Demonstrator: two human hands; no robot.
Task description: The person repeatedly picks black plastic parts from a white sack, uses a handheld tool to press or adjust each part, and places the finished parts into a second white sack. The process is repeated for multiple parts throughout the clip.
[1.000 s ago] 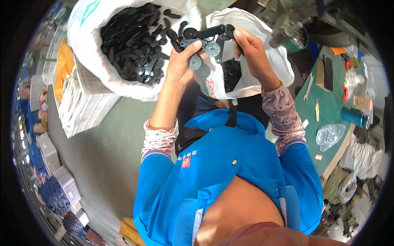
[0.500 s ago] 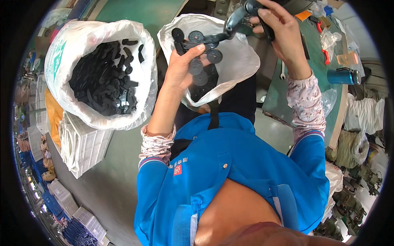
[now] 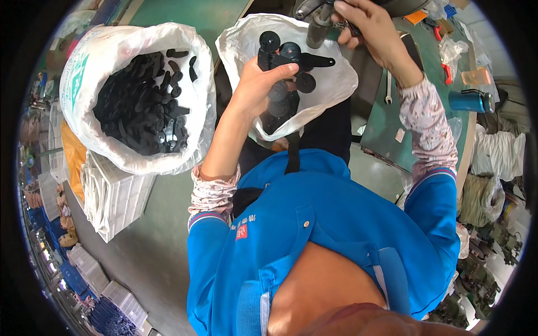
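Several black plastic lever pieces with round disc ends are bunched in my left hand, thumb pressed over them. One flat arm with a small hole at its tip points right. Below is an open white sack with more black pieces inside. My right hand is up at the top, fingers curled round something dark that I cannot make out. Beside its fingertips are a dark machine part and a bit of chain.
A large white sack full of black pieces stands at the left, by a white crate. On the green table at the right lie a wrench, red-handled tools and a blue flask.
The left hand has shifted slightly right with its bunch of black pieces. The right hand has moved a little down and left, and the shiny curved black piece has left the space between the hands.
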